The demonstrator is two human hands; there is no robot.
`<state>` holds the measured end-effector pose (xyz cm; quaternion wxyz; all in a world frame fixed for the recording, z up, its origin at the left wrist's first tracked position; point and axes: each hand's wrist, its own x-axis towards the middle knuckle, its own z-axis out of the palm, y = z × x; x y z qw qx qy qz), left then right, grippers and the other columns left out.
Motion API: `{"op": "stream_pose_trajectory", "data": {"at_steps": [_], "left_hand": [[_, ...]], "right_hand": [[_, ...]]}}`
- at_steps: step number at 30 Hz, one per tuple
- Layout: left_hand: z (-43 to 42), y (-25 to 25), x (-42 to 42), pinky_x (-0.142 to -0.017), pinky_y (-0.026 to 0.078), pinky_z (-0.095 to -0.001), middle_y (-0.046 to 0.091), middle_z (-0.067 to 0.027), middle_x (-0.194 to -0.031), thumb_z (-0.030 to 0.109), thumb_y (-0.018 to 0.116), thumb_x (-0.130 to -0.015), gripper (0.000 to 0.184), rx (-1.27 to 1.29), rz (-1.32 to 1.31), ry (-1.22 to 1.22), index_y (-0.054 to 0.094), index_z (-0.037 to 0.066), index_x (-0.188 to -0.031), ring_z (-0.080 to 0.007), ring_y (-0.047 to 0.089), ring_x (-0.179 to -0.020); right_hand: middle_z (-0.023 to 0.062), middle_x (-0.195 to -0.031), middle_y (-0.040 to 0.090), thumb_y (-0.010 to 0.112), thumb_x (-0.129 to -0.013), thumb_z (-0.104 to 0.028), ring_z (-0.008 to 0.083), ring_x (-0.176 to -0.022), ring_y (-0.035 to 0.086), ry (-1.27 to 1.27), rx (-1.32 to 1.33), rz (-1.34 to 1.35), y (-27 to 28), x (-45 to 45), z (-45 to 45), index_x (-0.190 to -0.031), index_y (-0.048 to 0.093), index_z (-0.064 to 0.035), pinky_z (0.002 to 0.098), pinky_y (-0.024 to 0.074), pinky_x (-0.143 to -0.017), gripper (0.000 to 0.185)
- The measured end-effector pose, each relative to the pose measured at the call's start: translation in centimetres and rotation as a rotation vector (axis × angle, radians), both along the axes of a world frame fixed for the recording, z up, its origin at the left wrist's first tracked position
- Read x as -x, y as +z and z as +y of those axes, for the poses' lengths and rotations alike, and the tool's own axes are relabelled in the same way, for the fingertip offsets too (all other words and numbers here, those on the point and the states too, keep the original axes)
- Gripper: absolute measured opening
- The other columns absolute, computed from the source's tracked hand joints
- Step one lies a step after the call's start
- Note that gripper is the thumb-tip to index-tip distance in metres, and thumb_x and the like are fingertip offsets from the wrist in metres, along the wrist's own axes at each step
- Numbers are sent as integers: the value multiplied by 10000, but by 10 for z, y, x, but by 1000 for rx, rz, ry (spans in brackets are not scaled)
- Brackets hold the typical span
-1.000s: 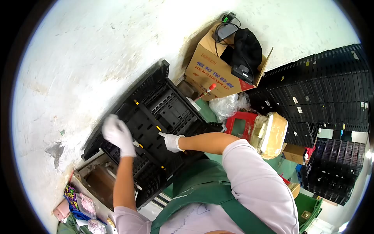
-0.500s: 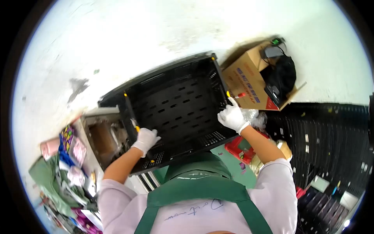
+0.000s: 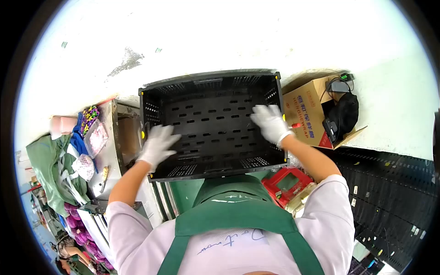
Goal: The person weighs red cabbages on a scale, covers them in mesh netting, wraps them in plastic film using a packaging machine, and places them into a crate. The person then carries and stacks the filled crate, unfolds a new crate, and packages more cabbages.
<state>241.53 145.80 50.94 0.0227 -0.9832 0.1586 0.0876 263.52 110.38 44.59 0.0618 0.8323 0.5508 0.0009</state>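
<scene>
A black plastic crate (image 3: 208, 124) with slotted floor, perforated walls and yellow latches stands in front of my body, its inside facing up. My left hand (image 3: 158, 145), in a white glove, is at the crate's left wall, with its fingers spread over the inside. At the right wall, my right hand (image 3: 271, 124), also in a white glove, reaches over the rim with its fingers stretched inward. Both hands are slightly blurred, and neither holds an object. Whether the palms touch the walls I cannot tell.
To the right of the crate stands an open cardboard box (image 3: 305, 110) with a black bag (image 3: 344, 112). A red plastic item (image 3: 288, 184) lies below it. Stacked black crates (image 3: 389, 188) fill the lower right. On the left are a shelf (image 3: 112, 137) and green cloth (image 3: 52, 172).
The crate has turned from a slant to lie nearly square to me. My hands, closed at its side walls before, now have their fingers spread. My view has shifted slightly.
</scene>
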Motion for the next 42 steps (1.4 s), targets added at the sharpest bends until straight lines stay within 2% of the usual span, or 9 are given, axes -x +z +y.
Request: {"op": "stream_pose_trajectory", "data": {"at_steps": [3, 5, 9, 15, 23, 29, 33, 37, 42], "left_hand": [[45, -28, 25, -1153, 189, -489, 382, -158, -1454, 425, 722, -724, 713, -275, 116, 338, 482, 200, -1356, -310, 292, -1392], [37, -17, 16, -1090, 331, -445, 436, -196, -1399, 312, 712, -763, 593, -37, -68, 535, 538, 145, -1305, -363, 386, -1327], [-72, 135, 34, -1051, 396, -344, 574, -120, -1302, 216, 610, -900, 437, 842, -222, 770, 542, 73, -1308, -247, 528, -1222], [-162, 259, 198, -913, 479, -349, 653, -108, -1106, 249, 603, -917, 426, 863, -124, 1032, 551, 108, -1315, -262, 620, -1009], [-223, 287, 384, -880, 491, -347, 673, -114, -1059, 65, 590, -859, 404, 763, -901, 1609, 581, 68, -1263, -245, 639, -976], [-222, 303, 493, -920, 456, -317, 669, -119, -1078, 49, 563, -870, 396, 812, -1067, 1822, 579, 29, -1265, -209, 621, -1014], [-214, 300, 549, -978, 411, -330, 654, -98, -1089, 126, 578, -923, 355, 938, -1213, 1915, 581, 15, -1260, -184, 590, -1045], [-192, 295, 572, -952, 411, -301, 650, -89, -1089, 185, 584, -947, 358, 1049, -1226, 1954, 580, 12, -1261, -162, 580, -1031], [-166, 293, 563, -904, 429, -280, 659, -69, -1052, 166, 569, -954, 329, 1089, -1176, 1897, 596, 20, -1248, -138, 580, -991]], "right_hand": [[165, -1381, 455, 575, -822, -211, 320, -1386, 299, 108, 28, -10, -6, -12, -5, -1334, 490, -100, 571, 231, -1097, 531], [164, -1345, 486, 594, -810, -232, 319, -1357, 339, 52, -129, 97, 20, 0, 13, -1283, 522, -81, 576, 260, -1077, 502], [146, -1257, 553, 631, -831, -244, 329, -1292, 417, 84, -384, 380, 47, 25, 69, -1216, 569, -74, 525, 305, -1060, 426], [187, -1316, 511, 650, -876, -249, 355, -1296, 405, 455, -526, 716, 161, 123, 181, -1304, 514, -23, 437, 312, -1089, 503], [253, -1406, 393, 750, -779, -279, 375, -1334, 343, 933, -566, 991, 262, 317, 382, -1399, 368, 20, 414, 271, -1119, 787], [354, -1441, 285, 834, -594, -495, 506, -1329, 302, 566, -437, 753, 246, 444, 586, -1488, 223, -61, 467, 292, -1107, 1166], [308, -1386, 378, 794, -594, -573, 474, -1273, 398, 252, -317, 671, 221, 474, 650, -1452, 321, -103, 509, 378, -1043, 1087], [225, -1319, 444, 782, -574, -564, 439, -1146, 515, 515, -30, 494, 290, 515, 602, -1324, 520, -225, 450, 470, -966, 863], [254, -1307, 481, 774, -597, -507, 409, -1171, 527, 604, -194, 706, 233, 503, 649, -1298, 553, -236, 426, 447, -994, 783]]}}
